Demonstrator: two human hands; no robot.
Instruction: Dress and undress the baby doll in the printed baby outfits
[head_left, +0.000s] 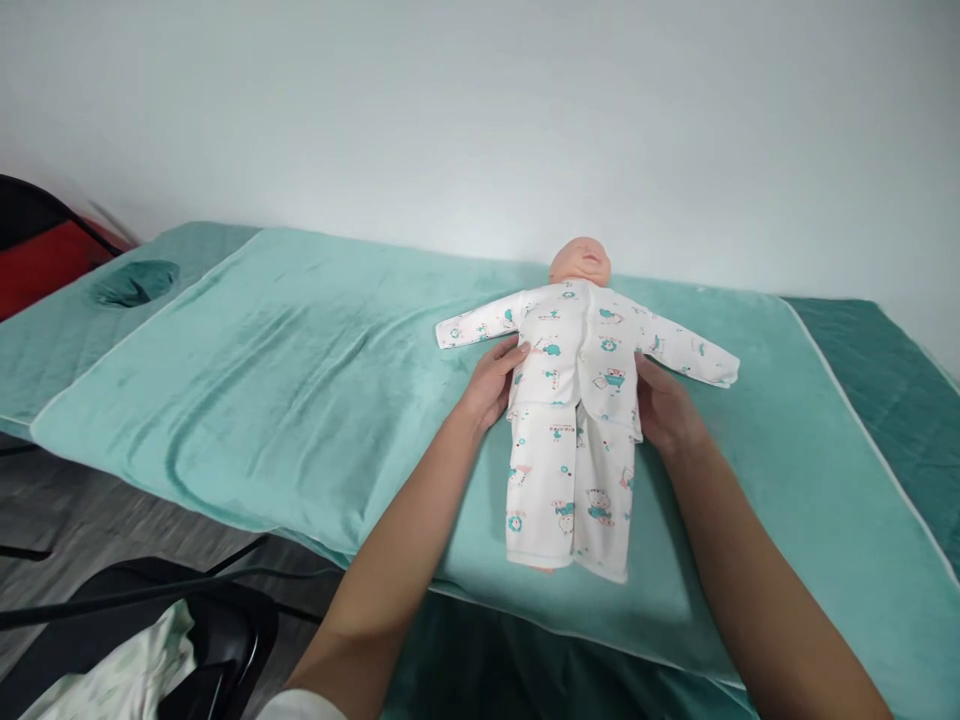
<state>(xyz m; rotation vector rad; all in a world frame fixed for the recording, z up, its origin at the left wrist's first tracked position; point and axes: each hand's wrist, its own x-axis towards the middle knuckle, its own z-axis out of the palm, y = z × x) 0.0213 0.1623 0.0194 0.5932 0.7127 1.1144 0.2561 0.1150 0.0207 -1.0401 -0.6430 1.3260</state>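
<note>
A baby doll lies on its back with its head toward the wall. It wears a white printed shirt with both sleeves stretched out to the sides, and matching trousers. The doll's hands are out of sight inside the sleeves; a bit of a foot shows under one trouser leg. My left hand grips the torso's left side, thumb on the shirt and the other fingers partly hidden. On the opposite side my right hand is curled round the torso, its fingertips hidden beneath the shirt's edge.
A green plush sheet covers the bed, which has a face hole at its far left. A white wall runs behind. At the lower left stands a black chair with a printed cloth on it. Something red is at the left edge.
</note>
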